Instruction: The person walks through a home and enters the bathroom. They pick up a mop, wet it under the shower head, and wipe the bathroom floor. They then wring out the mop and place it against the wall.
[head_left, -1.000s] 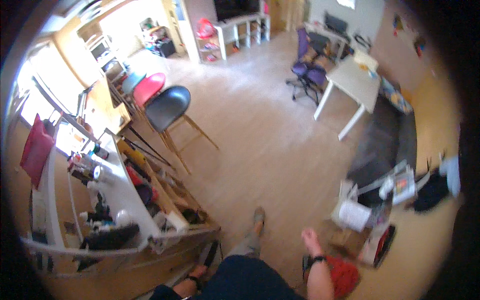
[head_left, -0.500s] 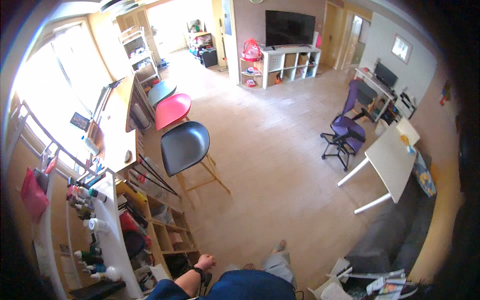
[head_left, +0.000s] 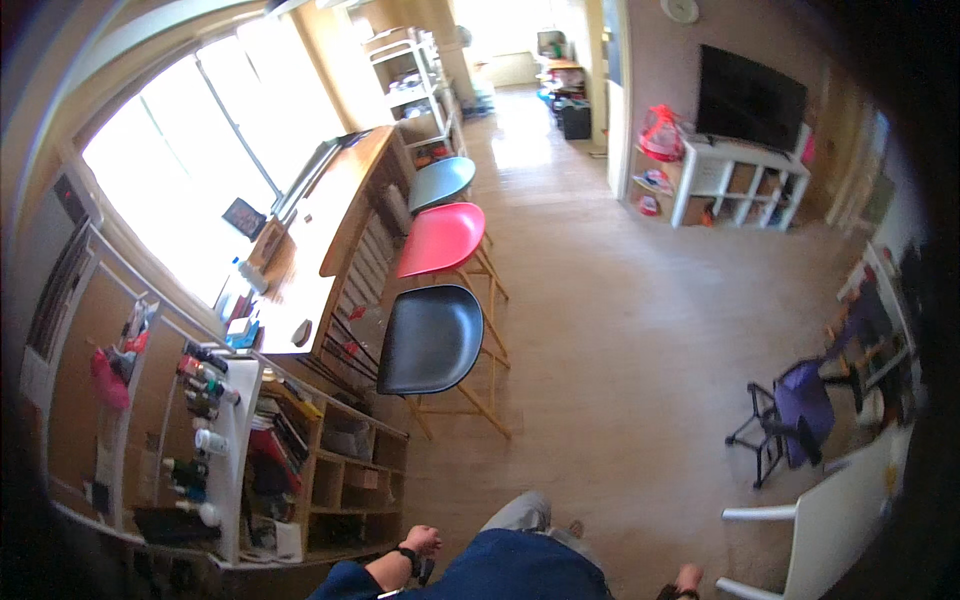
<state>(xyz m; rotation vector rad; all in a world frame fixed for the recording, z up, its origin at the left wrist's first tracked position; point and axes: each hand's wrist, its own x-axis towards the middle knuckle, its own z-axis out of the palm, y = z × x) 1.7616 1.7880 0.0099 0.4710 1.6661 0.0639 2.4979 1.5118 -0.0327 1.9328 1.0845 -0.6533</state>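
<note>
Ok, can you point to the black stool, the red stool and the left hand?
Black stool (head_left: 432,340), head view, on its seat.
Red stool (head_left: 445,240), head view, on its seat.
Left hand (head_left: 424,541), head view, middle of the hand.

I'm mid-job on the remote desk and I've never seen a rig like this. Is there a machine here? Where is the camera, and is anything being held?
There's no machine: these are a person's own bare hands. The view comes from a wide fisheye camera on the head, looking down, so straight edges bend near the rim. Picture-left is the person's left. The left hand is near the wooden shelf; the right hand, at the lower edge, is nearest the white table. I can't make out anything held in either. On the wooden counter are a bottle and a small rounded item. Beside it stand black, red and blue stools.
</note>
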